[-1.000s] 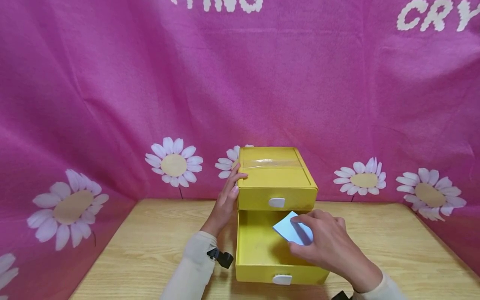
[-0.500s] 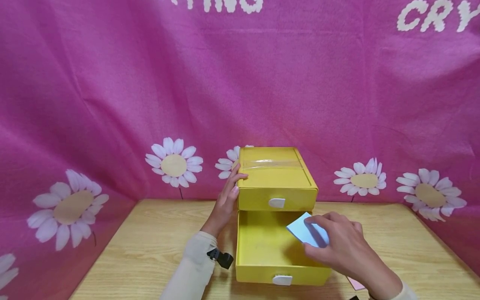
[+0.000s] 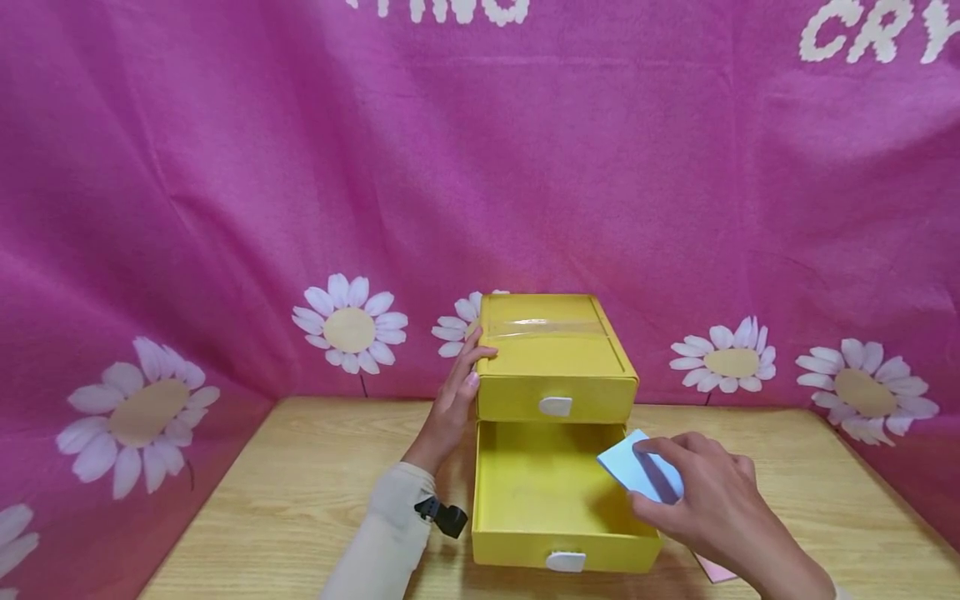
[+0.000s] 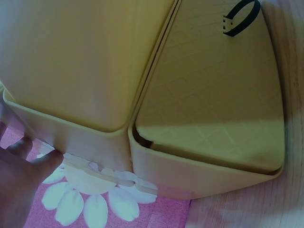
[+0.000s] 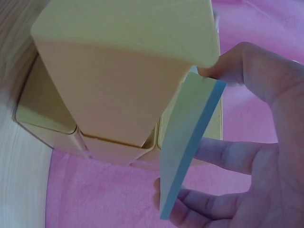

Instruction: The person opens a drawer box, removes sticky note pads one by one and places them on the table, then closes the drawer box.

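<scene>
A yellow two-drawer box stands on the table, its upper drawer closed and its lower drawer pulled out. My left hand rests along the box's left side, with fingertips at the top edge. In the left wrist view its fingers touch the box's edge. My right hand pinches a light blue sticky note pad between thumb and fingers, at the right edge of the lower drawer. The right wrist view shows the pad side-on, tilted, close beside the drawer's corner.
Partly hidden under my right wrist, a flat pink piece lies on the wooden table. Clear tape crosses the box top. A pink cloth with daisies hangs behind the table and along its sides.
My right hand has moved right with the sticky note pad, from over the lower drawer to its right edge. The pink piece has come into view. My left hand stays in place.
</scene>
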### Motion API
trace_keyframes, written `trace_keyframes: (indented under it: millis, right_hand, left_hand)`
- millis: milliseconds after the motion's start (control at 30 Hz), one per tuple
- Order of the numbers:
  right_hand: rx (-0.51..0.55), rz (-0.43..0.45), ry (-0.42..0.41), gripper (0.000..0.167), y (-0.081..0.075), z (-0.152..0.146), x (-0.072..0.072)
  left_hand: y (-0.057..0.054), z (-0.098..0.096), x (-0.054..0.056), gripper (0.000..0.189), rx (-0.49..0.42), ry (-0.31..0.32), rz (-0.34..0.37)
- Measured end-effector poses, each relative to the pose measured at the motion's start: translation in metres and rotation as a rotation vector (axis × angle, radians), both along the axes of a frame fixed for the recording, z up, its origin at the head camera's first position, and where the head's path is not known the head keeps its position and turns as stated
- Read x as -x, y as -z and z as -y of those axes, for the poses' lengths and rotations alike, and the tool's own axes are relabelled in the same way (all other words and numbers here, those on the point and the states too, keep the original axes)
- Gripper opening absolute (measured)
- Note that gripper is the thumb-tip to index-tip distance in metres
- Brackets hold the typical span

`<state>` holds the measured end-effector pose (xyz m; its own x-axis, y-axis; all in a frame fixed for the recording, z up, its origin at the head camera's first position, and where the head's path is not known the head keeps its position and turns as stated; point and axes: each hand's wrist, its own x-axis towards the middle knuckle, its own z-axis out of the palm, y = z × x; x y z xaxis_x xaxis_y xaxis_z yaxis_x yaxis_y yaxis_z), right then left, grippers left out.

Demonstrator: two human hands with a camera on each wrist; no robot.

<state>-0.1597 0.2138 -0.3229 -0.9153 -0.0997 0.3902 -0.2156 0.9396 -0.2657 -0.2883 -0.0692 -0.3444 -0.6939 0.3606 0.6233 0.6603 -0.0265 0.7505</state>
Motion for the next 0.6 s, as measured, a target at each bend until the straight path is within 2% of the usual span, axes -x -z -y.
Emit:
trace_keyframes:
  millis: [233, 600]
  right_hand:
    - [-0.010, 0.010, 0.025, 0.048, 0.004, -0.007, -0.002]
    - [0.001, -0.036, 0.053, 0.052, 0.010, -0.020, -0.003]
  left_hand:
    - [0.001, -0.001, -0.001, 0.039, 0.004, -0.003, 0.003]
    - [0.001, -0.001, 0.000, 0.039, 0.009, -0.010, 0.013]
